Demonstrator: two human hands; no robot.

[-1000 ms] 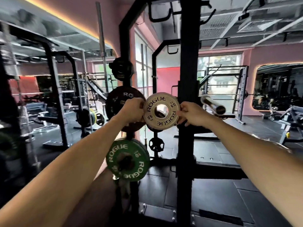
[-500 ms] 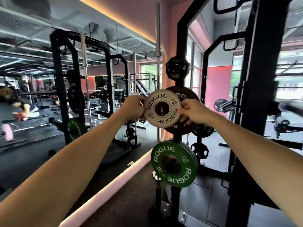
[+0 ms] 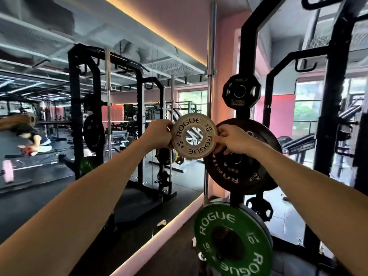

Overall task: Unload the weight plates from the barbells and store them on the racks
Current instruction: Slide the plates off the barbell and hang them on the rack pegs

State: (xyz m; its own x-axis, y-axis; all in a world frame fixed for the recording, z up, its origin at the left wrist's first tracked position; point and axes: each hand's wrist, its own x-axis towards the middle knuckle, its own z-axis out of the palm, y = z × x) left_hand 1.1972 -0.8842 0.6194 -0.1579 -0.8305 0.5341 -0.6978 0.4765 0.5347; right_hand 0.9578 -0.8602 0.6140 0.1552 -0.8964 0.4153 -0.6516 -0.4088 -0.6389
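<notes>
I hold a small white 0.5 kg plate [image 3: 194, 136] upright at arm's length, its face and ROGUE lettering toward me. My left hand [image 3: 159, 133] grips its left edge and my right hand [image 3: 231, 140] pinches its right edge. Just right of it stands the black rack upright [image 3: 246, 62] with stored plates: a small black plate [image 3: 241, 91] on top, a large black 5 kg plate [image 3: 244, 168] partly behind my right hand, and a green 10 kg plate [image 3: 233, 239] lowest. The white plate's hole shows open air, not a peg.
A wall mirror [image 3: 79, 116] fills the left side and reflects other racks and a person on the floor. A vertical steel barbell [image 3: 210, 76] stands beside the upright. Another black rack post [image 3: 338, 96] rises on the right. Dark rubber flooring lies below.
The view has swung further left and closer to the rack. The stored plates now sit to the right of the white plate, which stays held between both hands.
</notes>
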